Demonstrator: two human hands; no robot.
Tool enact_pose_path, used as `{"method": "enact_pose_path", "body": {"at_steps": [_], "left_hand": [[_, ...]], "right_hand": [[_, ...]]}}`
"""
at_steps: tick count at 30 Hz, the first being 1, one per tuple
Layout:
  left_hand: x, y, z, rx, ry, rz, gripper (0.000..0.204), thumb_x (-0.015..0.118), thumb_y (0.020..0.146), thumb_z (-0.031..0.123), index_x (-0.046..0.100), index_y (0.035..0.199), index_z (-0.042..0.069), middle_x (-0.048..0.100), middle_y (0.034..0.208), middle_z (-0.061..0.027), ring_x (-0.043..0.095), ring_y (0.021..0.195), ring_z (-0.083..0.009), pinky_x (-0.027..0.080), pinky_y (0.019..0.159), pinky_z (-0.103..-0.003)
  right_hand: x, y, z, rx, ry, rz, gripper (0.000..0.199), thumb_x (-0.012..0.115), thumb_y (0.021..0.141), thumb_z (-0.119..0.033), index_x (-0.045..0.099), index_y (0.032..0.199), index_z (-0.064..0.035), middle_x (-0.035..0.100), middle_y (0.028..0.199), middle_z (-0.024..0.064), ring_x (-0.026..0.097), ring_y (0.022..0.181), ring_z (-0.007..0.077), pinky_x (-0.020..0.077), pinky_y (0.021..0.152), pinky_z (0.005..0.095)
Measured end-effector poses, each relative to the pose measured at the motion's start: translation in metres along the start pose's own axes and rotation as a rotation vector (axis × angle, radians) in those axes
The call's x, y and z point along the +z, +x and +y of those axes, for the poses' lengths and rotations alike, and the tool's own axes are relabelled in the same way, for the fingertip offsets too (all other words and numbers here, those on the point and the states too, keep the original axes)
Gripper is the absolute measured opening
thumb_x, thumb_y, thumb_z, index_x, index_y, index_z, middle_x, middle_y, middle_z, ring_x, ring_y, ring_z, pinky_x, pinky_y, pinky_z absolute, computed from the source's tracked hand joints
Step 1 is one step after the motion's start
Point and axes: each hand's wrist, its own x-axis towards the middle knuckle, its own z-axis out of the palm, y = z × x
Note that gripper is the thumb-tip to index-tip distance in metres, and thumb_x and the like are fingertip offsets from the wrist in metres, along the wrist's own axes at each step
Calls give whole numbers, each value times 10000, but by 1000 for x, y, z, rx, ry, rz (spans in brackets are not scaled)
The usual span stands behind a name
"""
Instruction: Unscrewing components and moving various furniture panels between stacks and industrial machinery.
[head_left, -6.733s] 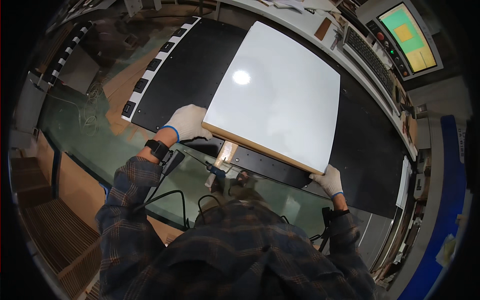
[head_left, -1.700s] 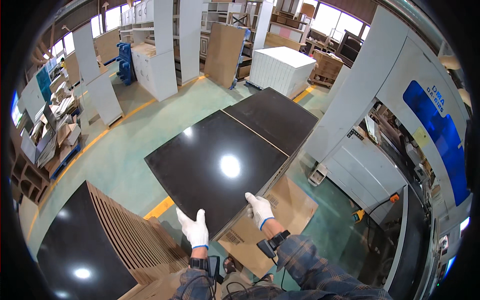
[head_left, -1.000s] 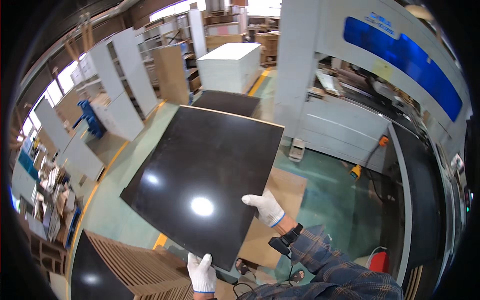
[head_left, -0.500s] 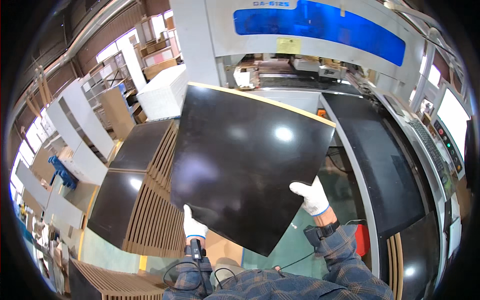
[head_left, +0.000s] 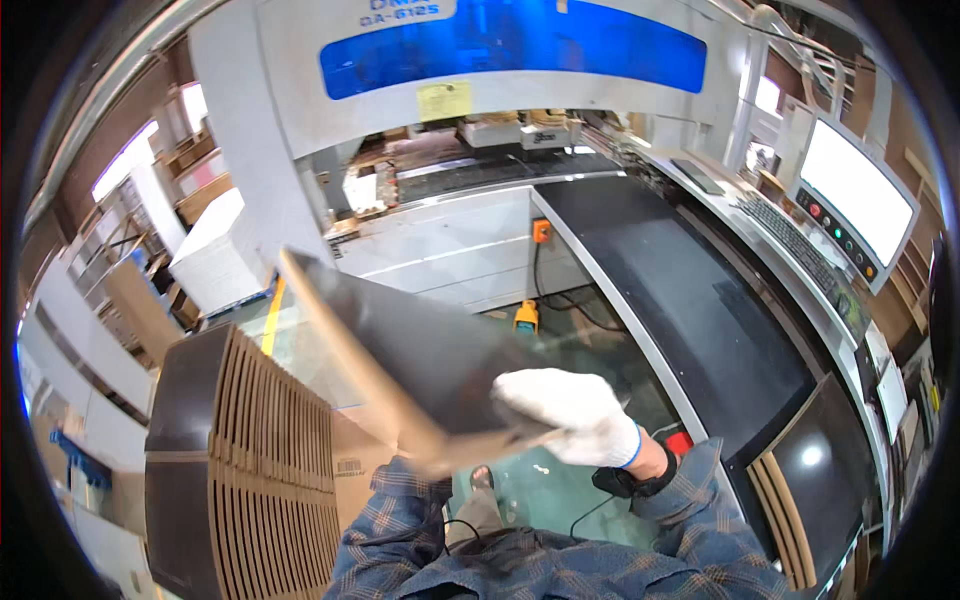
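Note:
A black-faced board [head_left: 400,340] with a tan edge is held in front of me, tilted steeply and partly blurred by motion. My right hand [head_left: 575,412], in a white glove with a blue cuff edge, is closed on the board's near right corner. My left forearm reaches up to the board's near left end; the left hand itself is hidden behind it. Left of the board stands a stack of similar black boards [head_left: 180,510], their brown edges showing.
A long black machine bed [head_left: 680,290] runs along the right, with more boards [head_left: 815,490] at its near end. Beyond stands a grey machine with a blue window [head_left: 520,55]. A keyboard [head_left: 790,240] and screen [head_left: 860,190] are far right. A yellow foot pedal [head_left: 526,317] sits on the floor.
The board has tipped from facing me broadly to steeply slanted, its thick edge toward me. The left hand has gone behind it. My view has swung right.

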Motion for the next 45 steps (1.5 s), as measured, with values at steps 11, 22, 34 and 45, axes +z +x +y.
{"method": "enact_pose_path", "body": {"at_steps": [11,22,34,45], "left_hand": [[1,182,19,-345,-129,-184,767,592,1011,658,404,1559,155,498,1519,-134,583,1296,-377,515,1048,-628],[6,251,31,-442,-138,-219,848,570,974,736,444,1534,112,533,1501,-149,597,1277,-378,511,1060,-616],[-3,292,45,-406,-241,-156,951,546,934,822,488,1507,65,570,1482,-165,611,1256,-379,506,1073,-603],[69,386,72,-292,-462,-295,1055,523,897,900,528,1482,23,605,1463,-179,625,1236,-380,501,1086,-591]], "right_hand": [[25,127,122,-217,-468,-494,325,661,886,-180,634,1178,-38,653,1151,99,662,1019,251,557,823,351],[17,99,166,317,-678,-228,441,719,831,-147,624,1243,-21,666,1222,150,665,1103,329,562,931,432],[78,11,215,1264,1230,1141,371,751,950,-108,671,1309,-60,715,1263,107,694,1157,284,579,1020,480],[-3,-57,297,1233,937,1274,441,738,866,-22,664,1300,-39,726,1155,58,709,1035,214,601,936,408]]}}
